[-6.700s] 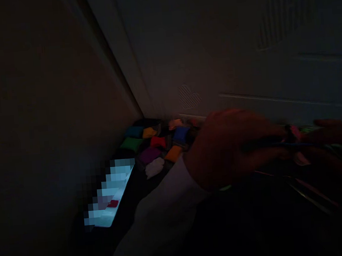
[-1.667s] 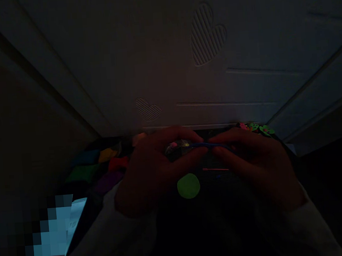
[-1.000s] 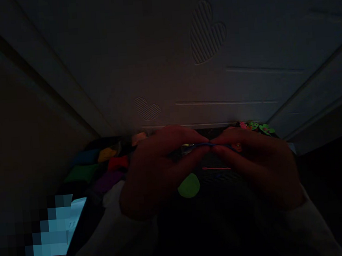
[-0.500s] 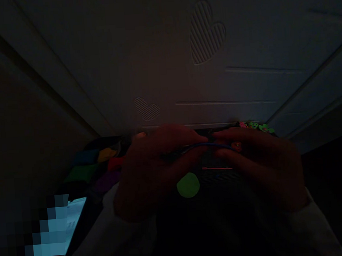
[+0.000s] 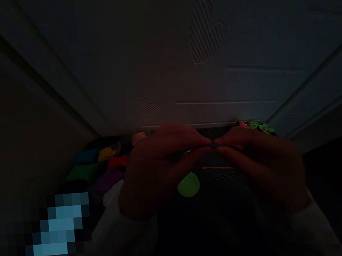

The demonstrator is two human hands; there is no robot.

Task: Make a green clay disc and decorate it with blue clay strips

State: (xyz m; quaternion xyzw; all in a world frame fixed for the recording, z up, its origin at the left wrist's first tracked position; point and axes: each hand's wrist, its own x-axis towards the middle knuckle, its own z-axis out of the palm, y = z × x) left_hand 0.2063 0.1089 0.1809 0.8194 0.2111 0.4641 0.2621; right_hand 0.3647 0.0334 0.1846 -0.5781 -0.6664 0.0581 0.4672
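In dim light, my left hand (image 5: 162, 164) and my right hand (image 5: 270, 163) meet at their fingertips. Both are closed in a pinch on a thin blue piece (image 5: 213, 144), seen edge-on and mostly hidden by the fingers. Its material and full shape cannot be made out. A small orange thing (image 5: 240, 147) shows by my right fingers; whether it is held is unclear. Below my hands lies a flat, roundish light-green disc (image 5: 188, 185). A slim pinkish-red stick (image 5: 218, 167) rests on the dark ribbed surface between my wrists.
Soft-looking coloured lumps or packets lie at the left: blue (image 5: 85, 157), green (image 5: 82, 172), yellow (image 5: 106, 153), red (image 5: 117, 162) and purple (image 5: 108, 181). Green and pink flower shapes (image 5: 266, 128) sit at the back right. A pale panel (image 5: 165, 57) with embossed hearts rises behind.
My fingertips have come together, and the blue piece, bowed between them before, now looks flatter and more covered. My left hand has shifted slightly right.
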